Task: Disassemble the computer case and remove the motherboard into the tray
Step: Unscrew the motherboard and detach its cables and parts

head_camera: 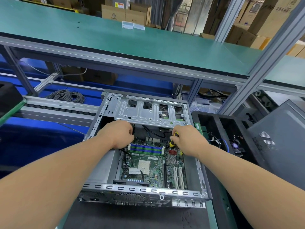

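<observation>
Seen from the head camera, a person reaches both bare arms into an open computer case (145, 146) lying on its side on a dark mat (132, 217) at a workbench. The green motherboard (148, 164) sits inside the case, fixed flat to its floor, with blue and green memory slots (145, 148) near its far edge and 2 white expansion slots (178, 177) at the near right. The left hand (118, 133) hovers over the board's far left corner, fingers curled down towards black cables there; whether it grips anything cannot be told. The right hand (188, 139) is wrapped around a yellow-and-black screwdriver (173, 140), its shaft angled down to the board beside a red heatsink (172, 152). The 2 hands are apart, on either side of the memory slots. A silver drive cage (148, 111) spans the case's far end above them. A black tray (219, 134) stands just right of the case, holding loose wires and small parts, with a grey perforated side panel (279, 142) leaning beyond it.
</observation>
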